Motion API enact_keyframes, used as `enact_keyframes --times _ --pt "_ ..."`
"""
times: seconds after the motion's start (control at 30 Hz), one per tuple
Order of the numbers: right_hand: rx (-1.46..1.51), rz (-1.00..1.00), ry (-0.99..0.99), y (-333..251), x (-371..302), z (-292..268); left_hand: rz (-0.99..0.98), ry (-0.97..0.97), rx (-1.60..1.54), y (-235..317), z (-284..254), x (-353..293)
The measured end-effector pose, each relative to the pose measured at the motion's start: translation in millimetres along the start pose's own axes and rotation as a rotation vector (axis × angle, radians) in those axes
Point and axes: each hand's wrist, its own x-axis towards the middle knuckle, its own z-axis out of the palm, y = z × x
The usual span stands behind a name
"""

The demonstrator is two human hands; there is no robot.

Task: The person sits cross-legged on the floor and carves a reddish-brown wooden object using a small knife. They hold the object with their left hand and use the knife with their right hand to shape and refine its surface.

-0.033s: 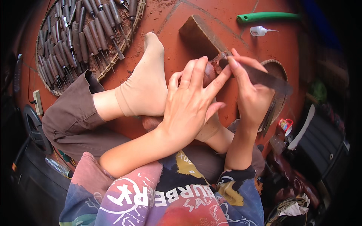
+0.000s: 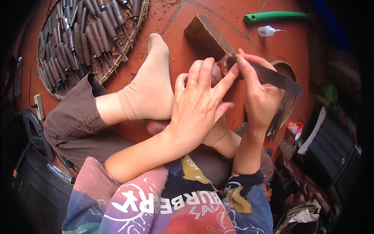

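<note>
My left hand (image 2: 196,97) lies over a reddish-brown carved wood piece (image 2: 216,74), its fingers bearing down on it and its thumb apart. The index fingertip reaches the working end of a flat, dark metal blade (image 2: 276,79). My right hand (image 2: 261,89) grips that blade between thumb and fingers, its rounded end pointing out to the right. The blade's tip meets the rough far end of the carving, close to a brown wooden block (image 2: 208,33). A rounded brown part (image 2: 156,127) shows under my left wrist. My palm hides most of the carving.
A round woven tray (image 2: 102,80) full of wooden-handled carving chisels stands at the far left. My socked foot (image 2: 150,84) rests beside the work. A smaller basket (image 2: 292,72) with flat tools, a green handle (image 2: 276,16) and a small white dropper bottle (image 2: 267,31) lie to the right.
My right hand and the blade have shifted very slightly, and the blade's flat side shows more clearly. My left hand stays over the carving.
</note>
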Motion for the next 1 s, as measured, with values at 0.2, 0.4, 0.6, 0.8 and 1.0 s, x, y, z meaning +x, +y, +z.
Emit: enact_keyframes --times 0.2,0.4,0.6,0.8,1.0 --pt "-0.003 -0.12 -0.109 14.2 4.9 -9.1 0.028 0.005 -0.057 -3.9 1.5 -3.9" --pt "0.108 -0.111 -0.146 17.7 8.9 -12.3 -0.002 0.012 0.039 1.5 3.7 -2.0" --pt "0.24 0.038 -0.098 19.8 12.1 -13.1 -0.029 0.025 0.144 6.5 11.7 4.8" --pt "0.223 -0.075 -0.245 28.9 15.1 -21.4 0.022 -0.004 0.111 -1.6 4.1 1.4" --pt "0.456 -0.136 -0.127 30.3 9.1 -31.3 0.057 -0.008 0.06 1.7 3.4 1.8"
